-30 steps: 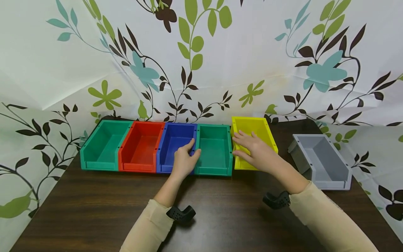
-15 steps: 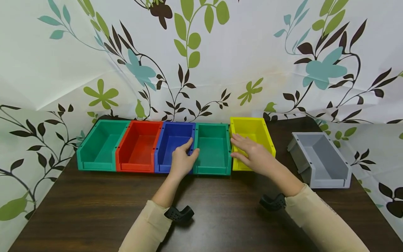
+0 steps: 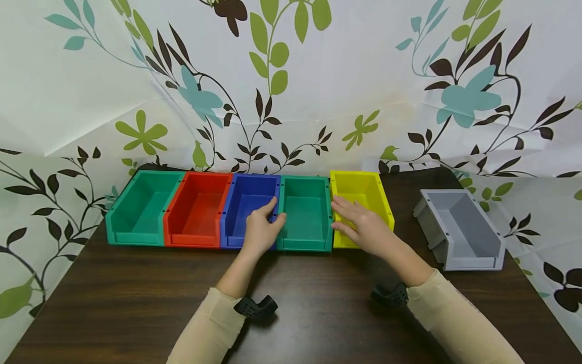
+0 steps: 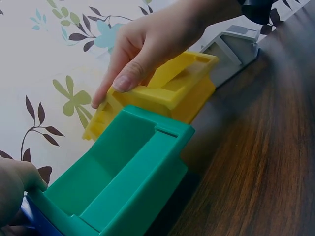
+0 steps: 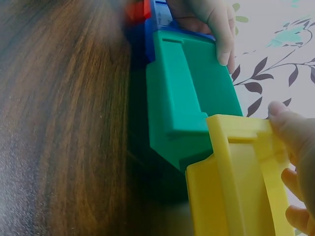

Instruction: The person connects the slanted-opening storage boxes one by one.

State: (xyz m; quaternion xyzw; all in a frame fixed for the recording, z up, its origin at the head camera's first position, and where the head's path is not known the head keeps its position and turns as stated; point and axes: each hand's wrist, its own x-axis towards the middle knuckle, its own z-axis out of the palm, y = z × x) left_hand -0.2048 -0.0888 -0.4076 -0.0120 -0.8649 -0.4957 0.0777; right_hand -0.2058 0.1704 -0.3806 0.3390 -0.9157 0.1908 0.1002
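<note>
At the back of the table, my left hand (image 3: 262,230) grips the adjoining walls of the blue bin (image 3: 250,186) and the right-hand green bin (image 3: 305,245). Its thumb reaches over the green rim, while the other fingers are on the blue side, as the right wrist view shows. My right hand (image 3: 366,228) holds the yellow bin (image 3: 368,186) by its left wall, the thumb (image 5: 278,110) on the rim and some fingers bent inside. The yellow bin stands close beside the green bin (image 4: 123,162), slightly angled. Its front right part is hidden by the hand.
A red bin (image 3: 193,240) and another green bin (image 3: 136,237) continue the row to the left. Apart at the right stands a grey bin (image 3: 473,263), turned at an angle. Behind the dark wooden table (image 3: 291,308) hangs a leaf-patterned sheet (image 3: 364,65).
The yellow bin has shifted slightly left with my right hand, closer to the green bin, and is straighter. My left hand keeps its place on the bins. The whole view has drifted slightly.
</note>
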